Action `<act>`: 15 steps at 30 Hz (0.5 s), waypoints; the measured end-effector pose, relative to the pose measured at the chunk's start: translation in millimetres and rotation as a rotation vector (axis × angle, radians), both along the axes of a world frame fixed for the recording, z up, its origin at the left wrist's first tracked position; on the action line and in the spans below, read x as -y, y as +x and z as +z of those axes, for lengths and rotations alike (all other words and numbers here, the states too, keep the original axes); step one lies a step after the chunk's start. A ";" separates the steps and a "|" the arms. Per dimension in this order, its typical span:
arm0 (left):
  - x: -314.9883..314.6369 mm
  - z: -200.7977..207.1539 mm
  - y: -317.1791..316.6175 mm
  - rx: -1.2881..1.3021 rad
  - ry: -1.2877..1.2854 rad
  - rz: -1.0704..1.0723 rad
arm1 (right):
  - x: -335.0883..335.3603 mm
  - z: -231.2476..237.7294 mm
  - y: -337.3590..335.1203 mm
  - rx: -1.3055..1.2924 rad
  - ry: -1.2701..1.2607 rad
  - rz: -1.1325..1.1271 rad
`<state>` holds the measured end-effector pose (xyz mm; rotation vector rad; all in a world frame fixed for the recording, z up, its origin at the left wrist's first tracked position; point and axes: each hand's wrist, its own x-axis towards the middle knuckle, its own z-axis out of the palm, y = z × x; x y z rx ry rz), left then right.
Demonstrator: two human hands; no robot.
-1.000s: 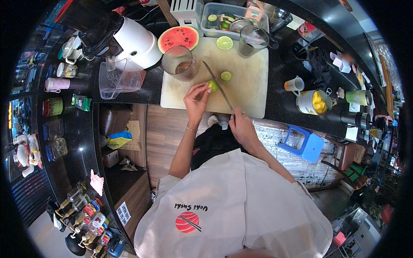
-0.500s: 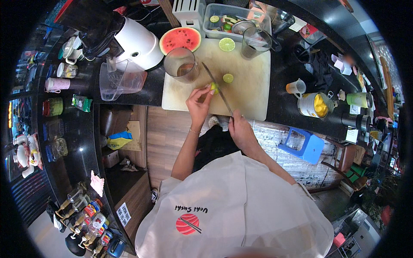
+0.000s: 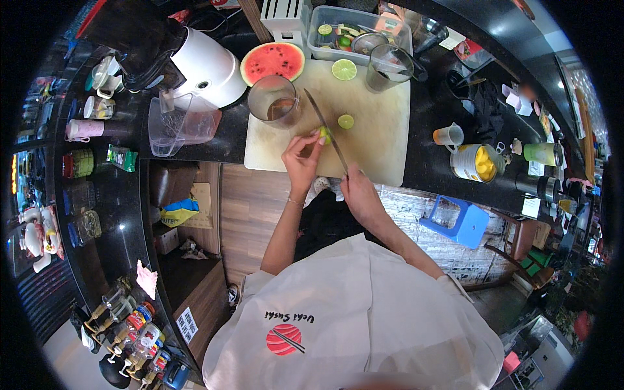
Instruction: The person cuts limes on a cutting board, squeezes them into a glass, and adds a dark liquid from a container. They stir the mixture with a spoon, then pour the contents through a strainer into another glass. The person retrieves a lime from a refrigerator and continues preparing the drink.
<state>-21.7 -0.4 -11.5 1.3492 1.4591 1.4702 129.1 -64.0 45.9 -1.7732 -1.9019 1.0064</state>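
Pinching item: left hand (image 3: 300, 158), fingers (image 3: 312, 138) closed on a small lime piece (image 3: 324, 134) lying on the pale cutting board (image 3: 383, 136). Right hand (image 3: 356, 192) is wrapped shut around a knife (image 3: 323, 127) handle, blade touching the lime just beside the left fingertips. Beyond them: lime slice (image 3: 346, 121), glass jug (image 3: 273, 101), halved watermelon (image 3: 272, 62).

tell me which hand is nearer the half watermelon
Left. The left hand pinches a lime piece just below the half watermelon; the right hand grips the knife handle farther down.
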 end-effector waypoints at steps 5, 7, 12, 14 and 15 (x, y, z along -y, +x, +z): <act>-1.9 -4.2 -0.7 -0.012 -0.006 0.004 | -19.5 -1.4 -5.4 -0.030 0.028 0.010; -2.2 -5.2 0.1 -0.006 0.000 0.006 | -32.1 -2.8 -8.8 -0.058 0.049 0.012; -2.8 -2.2 1.6 0.007 -0.040 0.006 | -35.2 1.6 -12.2 -0.089 0.028 -0.015; -3.0 -0.5 1.4 0.047 -0.018 0.009 | -19.5 7.3 -8.7 -0.063 0.014 -0.029; -2.7 0.0 1.3 0.070 -0.011 0.008 | -12.5 9.6 -6.2 -0.031 -0.050 -0.035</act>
